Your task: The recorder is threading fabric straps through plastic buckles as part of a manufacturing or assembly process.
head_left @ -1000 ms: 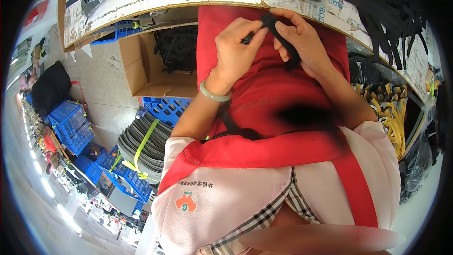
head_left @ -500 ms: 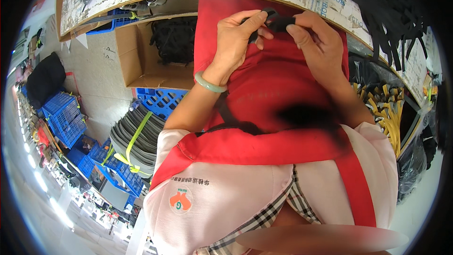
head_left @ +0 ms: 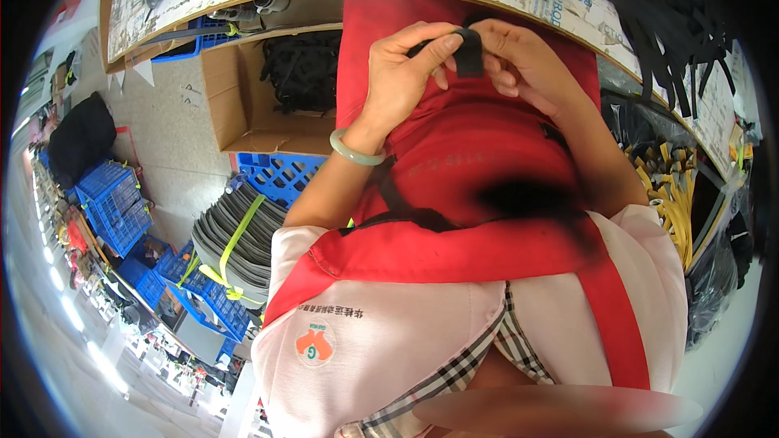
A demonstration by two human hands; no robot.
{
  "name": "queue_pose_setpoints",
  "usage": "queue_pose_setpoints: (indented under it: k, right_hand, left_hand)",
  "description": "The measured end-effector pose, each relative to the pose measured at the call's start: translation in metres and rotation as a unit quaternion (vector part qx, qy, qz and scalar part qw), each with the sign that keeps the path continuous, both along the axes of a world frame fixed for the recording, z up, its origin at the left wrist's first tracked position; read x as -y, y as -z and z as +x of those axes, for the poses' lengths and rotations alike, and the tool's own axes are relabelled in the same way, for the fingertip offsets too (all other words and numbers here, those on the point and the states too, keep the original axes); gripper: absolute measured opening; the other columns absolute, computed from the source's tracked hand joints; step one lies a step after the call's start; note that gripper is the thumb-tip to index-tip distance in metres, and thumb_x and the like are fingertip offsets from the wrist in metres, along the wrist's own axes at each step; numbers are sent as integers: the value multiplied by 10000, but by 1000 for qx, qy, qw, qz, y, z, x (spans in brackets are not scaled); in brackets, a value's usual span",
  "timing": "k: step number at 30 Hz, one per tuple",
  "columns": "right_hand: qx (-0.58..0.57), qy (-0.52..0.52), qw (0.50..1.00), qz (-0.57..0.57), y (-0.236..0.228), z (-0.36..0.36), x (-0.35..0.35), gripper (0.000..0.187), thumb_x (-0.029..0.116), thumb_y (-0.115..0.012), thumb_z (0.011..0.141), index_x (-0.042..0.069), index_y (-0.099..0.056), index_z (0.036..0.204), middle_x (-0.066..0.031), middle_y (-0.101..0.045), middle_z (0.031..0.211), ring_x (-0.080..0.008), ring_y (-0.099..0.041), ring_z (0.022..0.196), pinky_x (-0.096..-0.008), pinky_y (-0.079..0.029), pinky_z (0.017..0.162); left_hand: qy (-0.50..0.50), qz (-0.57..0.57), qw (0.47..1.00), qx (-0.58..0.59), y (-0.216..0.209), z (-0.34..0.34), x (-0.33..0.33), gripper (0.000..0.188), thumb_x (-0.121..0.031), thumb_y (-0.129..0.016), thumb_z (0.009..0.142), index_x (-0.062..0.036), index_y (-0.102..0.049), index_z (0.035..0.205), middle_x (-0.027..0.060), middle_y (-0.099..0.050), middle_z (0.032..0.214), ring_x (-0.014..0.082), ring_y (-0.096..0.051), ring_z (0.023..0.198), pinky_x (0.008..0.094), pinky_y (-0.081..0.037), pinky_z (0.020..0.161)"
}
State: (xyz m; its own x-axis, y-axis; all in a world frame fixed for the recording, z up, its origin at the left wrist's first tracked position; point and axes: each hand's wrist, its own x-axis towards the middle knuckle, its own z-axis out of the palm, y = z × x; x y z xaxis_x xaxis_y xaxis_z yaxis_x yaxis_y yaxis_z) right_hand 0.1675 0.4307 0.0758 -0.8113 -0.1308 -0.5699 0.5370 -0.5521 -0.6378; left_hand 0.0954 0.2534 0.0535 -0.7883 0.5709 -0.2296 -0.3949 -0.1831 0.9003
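A black strap (head_left: 469, 57) is near the top middle of the frame, in front of the red apron (head_left: 479, 142). The left hand (head_left: 410, 65) pinches it between thumb and fingers, and a short piece hangs down. The right hand (head_left: 521, 63) is curled up just beside the strap; you cannot tell if it grips it. A brown box (head_left: 231, 97) with black things inside sits in the upper left of the frame.
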Motion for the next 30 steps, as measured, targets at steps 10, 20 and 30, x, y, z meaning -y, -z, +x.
queue_pose_setpoints:
  k: [10, 20, 30]
  right_hand:
    - [-99, -59, 967, 226, 26, -7, 3, 165, 215, -551, 956, 58, -600, 973, 43, -486, 673, -28, -433, 561, -181, -352, 504]
    - [-242, -202, 913, 259, 1, -29, 60, 153, 153, -555, 946, 23, -613, 1005, -9, -568, 699, -64, -495, 575, -213, -416, 527]
    - [-68, -177, 942, 277, 3, -10, 6, 189, 230, -617, 915, 50, -653, 958, 8, -567, 664, -36, -491, 534, -177, -386, 479]
  left_hand:
    - [-175, -337, 892, -244, -68, -35, 158, 169, -123, -621, 920, -15, -694, 1028, 12, -596, 720, 43, -486, 540, 184, -363, 457]
    - [54, -33, 997, 45, -21, 2, 61, 320, -184, -523, 984, -54, -572, 1271, 13, -593, 687, 76, -556, 535, 188, -415, 443]
    - [167, -149, 975, 4, -4, -9, 44, 236, -119, -607, 929, -13, -626, 1140, 12, -639, 734, 42, -524, 547, 176, -407, 464]
